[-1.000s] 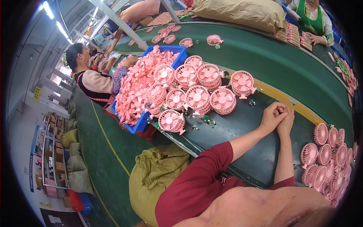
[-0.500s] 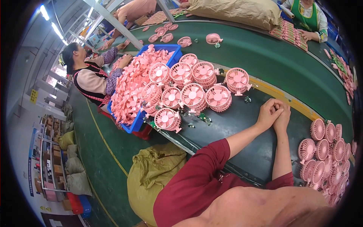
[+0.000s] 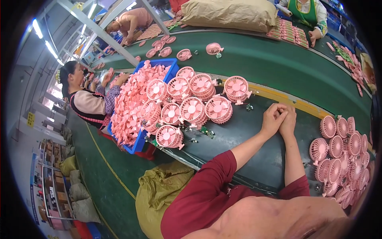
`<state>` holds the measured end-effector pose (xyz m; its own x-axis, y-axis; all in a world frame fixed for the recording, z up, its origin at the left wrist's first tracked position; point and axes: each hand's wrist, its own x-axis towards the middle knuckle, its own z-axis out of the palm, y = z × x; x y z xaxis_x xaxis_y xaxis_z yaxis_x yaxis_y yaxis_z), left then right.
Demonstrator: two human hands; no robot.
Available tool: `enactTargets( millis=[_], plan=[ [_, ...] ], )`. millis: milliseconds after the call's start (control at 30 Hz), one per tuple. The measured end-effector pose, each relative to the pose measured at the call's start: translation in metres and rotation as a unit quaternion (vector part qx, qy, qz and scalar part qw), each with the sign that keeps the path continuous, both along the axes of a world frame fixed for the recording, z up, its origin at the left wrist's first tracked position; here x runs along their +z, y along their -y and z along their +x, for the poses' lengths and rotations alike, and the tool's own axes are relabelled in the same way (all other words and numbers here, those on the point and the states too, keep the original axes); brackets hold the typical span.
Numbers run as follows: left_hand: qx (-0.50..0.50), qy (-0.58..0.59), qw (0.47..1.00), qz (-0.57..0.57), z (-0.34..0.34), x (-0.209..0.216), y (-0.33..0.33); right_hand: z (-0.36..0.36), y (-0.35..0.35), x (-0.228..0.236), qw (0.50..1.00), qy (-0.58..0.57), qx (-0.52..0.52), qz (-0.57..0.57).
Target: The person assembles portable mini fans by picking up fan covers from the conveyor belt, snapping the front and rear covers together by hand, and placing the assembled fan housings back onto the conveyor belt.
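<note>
My left hand (image 3: 272,121) and my right hand (image 3: 288,122) are folded against each other over the dark worktop, fingers curled together. No object shows in either one. To their left stand stacks of round pink fan housings with blades (image 3: 192,110), and the nearest single fan (image 3: 236,88) sits just beyond a small green circuit board (image 3: 249,107). Another circuit board (image 3: 206,132) lies by the front stacks. Right of my forearms is a heap of pink round fan grilles (image 3: 336,145).
A blue bin (image 3: 137,144) heaped with pink fan blades (image 3: 133,107) stands at the left, a co-worker (image 3: 88,101) beside it. A green conveyor belt (image 3: 262,59) runs along the far side, with a brown sack (image 3: 229,15) beyond. A yellow-green sack (image 3: 159,195) stands below the worktop.
The view has shifted slightly, so the worktop's contents sit further left. My hands stay folded together. The co-worker at the left has lifted a hand, and the one across the belt has moved an arm.
</note>
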<state>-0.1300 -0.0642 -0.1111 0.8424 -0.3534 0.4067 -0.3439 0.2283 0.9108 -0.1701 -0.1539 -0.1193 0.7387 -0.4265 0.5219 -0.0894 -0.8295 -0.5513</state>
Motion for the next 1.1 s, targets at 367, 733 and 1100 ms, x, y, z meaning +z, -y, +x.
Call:
enactTargets(
  millis=[367, 733, 1100],
  plan=[
    [-0.019, -0.017, 1.000, 0.004, 0.0024, -0.0038, -0.0027, 0.0019, -0.0024, 0.0002, 1.000, -0.007, 0.009, 0.020],
    [-0.026, -0.021, 0.999, 0.004, 0.0028, -0.0055, -0.0009, -0.0009, -0.0040, 0.0061, 1.000, -0.009, 0.009, 0.025],
    [-0.032, -0.017, 0.999, 0.005, 0.0029, -0.0055, 0.0007, -0.0024, -0.0036, 0.0083, 1.000, -0.015, 0.006, 0.026]
  ],
)
